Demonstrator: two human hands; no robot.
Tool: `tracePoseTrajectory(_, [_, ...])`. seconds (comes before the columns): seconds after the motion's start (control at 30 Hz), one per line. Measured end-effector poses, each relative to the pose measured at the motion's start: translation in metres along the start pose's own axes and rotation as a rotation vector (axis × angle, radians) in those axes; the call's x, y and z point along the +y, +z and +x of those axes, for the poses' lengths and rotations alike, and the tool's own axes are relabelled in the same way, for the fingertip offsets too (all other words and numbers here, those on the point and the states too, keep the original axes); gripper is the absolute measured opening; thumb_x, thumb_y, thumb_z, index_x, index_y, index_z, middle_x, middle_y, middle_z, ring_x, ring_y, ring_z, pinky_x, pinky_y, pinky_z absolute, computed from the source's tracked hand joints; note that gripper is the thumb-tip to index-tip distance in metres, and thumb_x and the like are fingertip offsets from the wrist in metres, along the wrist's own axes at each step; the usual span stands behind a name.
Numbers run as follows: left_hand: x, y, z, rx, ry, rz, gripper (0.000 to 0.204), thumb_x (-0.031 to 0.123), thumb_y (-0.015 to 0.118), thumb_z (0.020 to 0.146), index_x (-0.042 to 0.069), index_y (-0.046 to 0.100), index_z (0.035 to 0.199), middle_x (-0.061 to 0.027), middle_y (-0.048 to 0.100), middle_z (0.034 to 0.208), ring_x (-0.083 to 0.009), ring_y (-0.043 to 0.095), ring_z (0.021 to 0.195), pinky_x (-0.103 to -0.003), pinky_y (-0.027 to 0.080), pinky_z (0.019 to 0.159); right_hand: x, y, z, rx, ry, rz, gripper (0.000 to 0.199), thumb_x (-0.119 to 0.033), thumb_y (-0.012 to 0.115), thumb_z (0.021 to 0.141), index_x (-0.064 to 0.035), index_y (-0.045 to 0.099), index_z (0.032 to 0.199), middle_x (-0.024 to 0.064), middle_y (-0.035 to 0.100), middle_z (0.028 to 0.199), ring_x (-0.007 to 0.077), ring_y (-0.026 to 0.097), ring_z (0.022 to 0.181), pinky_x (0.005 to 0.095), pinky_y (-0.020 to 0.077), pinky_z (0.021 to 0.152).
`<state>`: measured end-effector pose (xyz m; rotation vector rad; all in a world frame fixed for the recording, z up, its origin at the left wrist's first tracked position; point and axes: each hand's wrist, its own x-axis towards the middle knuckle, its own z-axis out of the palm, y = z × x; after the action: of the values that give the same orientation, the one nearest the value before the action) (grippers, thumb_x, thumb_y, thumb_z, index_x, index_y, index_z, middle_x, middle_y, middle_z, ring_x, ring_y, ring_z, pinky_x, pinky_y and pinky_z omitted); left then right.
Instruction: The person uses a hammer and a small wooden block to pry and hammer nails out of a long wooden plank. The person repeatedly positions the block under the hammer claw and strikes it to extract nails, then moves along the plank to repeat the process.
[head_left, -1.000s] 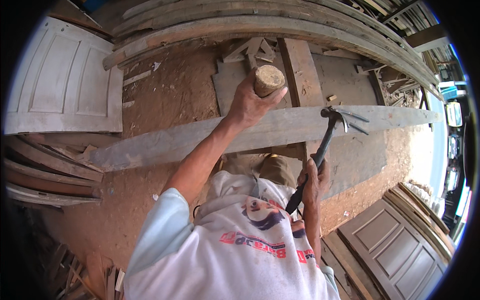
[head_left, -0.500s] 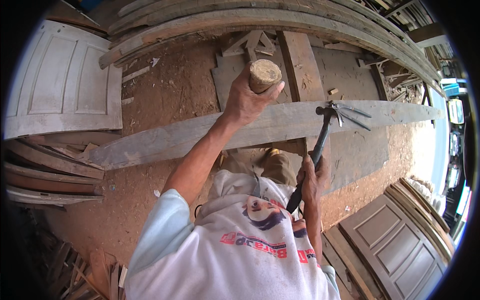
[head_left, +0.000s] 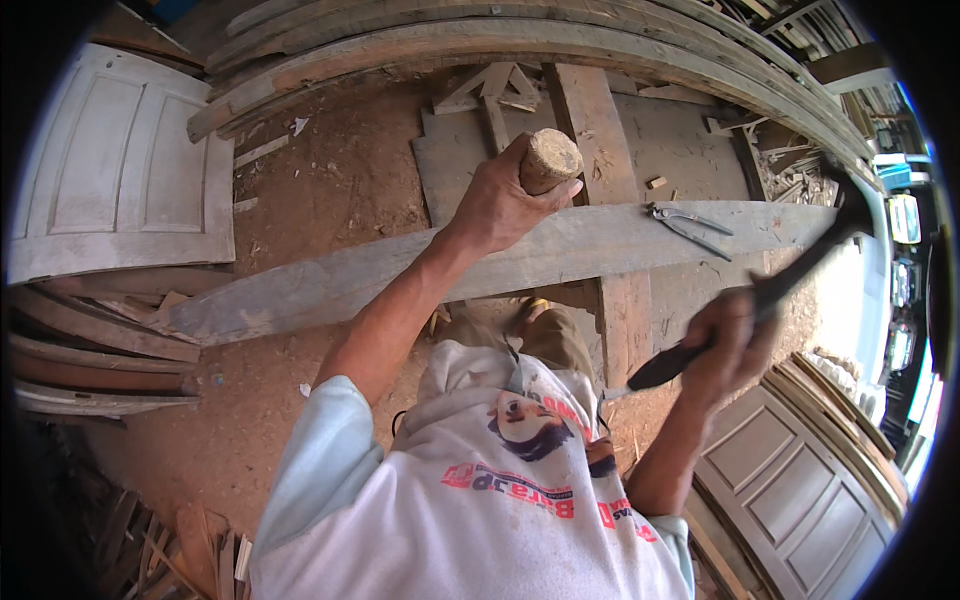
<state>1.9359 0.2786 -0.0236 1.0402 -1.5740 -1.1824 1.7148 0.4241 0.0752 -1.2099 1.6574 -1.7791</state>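
Note:
In my left hand (head_left: 497,203) is a thick round piece of wood (head_left: 556,156). Its pale, rough end faces up at me, with my fingers and thumb wrapped round it. The rest of it is hidden below, so I cannot tell what it stands on. My right hand (head_left: 728,340) grips the dark handle of a claw hammer (head_left: 800,268), blurred by motion and raised out to the right, its head away from everything. Under my left hand a long grey plank (head_left: 400,268) runs from left to right. Metal pincers (head_left: 690,230) lie on it, handles apart.
A wide wooden beam (head_left: 606,150) runs beneath the plank. Long stacked timbers (head_left: 420,45) span the far side. A white panelled door (head_left: 125,170) stands at the left, a brown panelled door (head_left: 790,470) at the lower right. Scrap wood (head_left: 190,550) is piled at the lower left.
My right hand has swung the hammer up and out to the right, away from over the plank beside the pincers. My left hand, still round the wood, has shifted slightly right.

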Motion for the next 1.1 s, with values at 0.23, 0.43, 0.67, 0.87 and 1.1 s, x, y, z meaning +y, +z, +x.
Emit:
tracePoseTrajectory(0.23, [-0.001,0.006,0.006,-0.062,-0.019,0.045,0.051,0.028,0.087,0.091,0.004,0.063,0.129,-0.0109,0.076,0.119,-0.019,0.072,0.11,-0.036,0.058,0.096,0.008,0.02,0.015,-0.196,0.243,-0.173,0.014,-0.019,0.059,0.109,-0.0052,0.056,0.11,0.0062,0.06,0.073,0.0157,0.058,0.053,0.0327,0.0497,0.049])
tracePoseTrajectory(0.43, [-0.001,0.002,0.005,-0.085,-0.061,0.093,0.052,0.027,0.087,0.091,0.004,0.063,0.131,-0.0103,0.076,0.119,-0.0198,0.071,0.109,-0.037,0.057,0.097,-0.005,0.024,0.019,-0.622,0.239,-0.65,0.028,-0.029,0.067,0.106,-0.0064,0.059,0.121,0.0076,0.063,0.081,0.0254,0.06,0.065,0.0431,0.0452,0.061])
tracePoseTrajectory(0.67, [-0.013,0.005,0.008,-0.114,-0.021,-0.06,0.051,0.028,0.086,0.091,0.006,0.063,0.132,-0.0096,0.074,0.121,-0.0189,0.069,0.112,-0.036,0.056,0.099,-0.035,0.013,0.073,-0.062,-0.012,-0.05,0.025,-0.026,0.062,0.109,-0.0024,0.06,0.116,-0.0017,0.053,0.068,0.0054,0.049,0.05,0.0234,0.0377,0.041])
tracePoseTrajectory(0.87, [-0.006,0.007,0.016,-0.183,-0.065,0.033,0.049,0.024,0.084,0.091,0.006,0.064,0.131,-0.0094,0.073,0.12,-0.0191,0.068,0.112,-0.037,0.055,0.1,0.01,0.018,0.03,-0.543,0.186,-0.689,0.027,-0.027,0.059,0.11,-0.001,0.055,0.116,0.0118,0.066,0.08,0.0233,0.062,0.063,0.0416,0.0505,0.059])
tracePoseTrajectory(1.1, [-0.014,0.005,0.011,-0.196,-0.071,0.021,0.049,0.023,0.084,0.09,0.006,0.063,0.132,-0.0098,0.073,0.119,-0.019,0.068,0.11,-0.037,0.055,0.1,-0.019,0.006,0.045,-0.341,0.39,-0.394,0.03,-0.034,0.071,0.104,-0.0075,0.063,0.115,-0.0057,0.054,0.074,0.0044,0.049,0.057,0.0241,0.039,0.048])
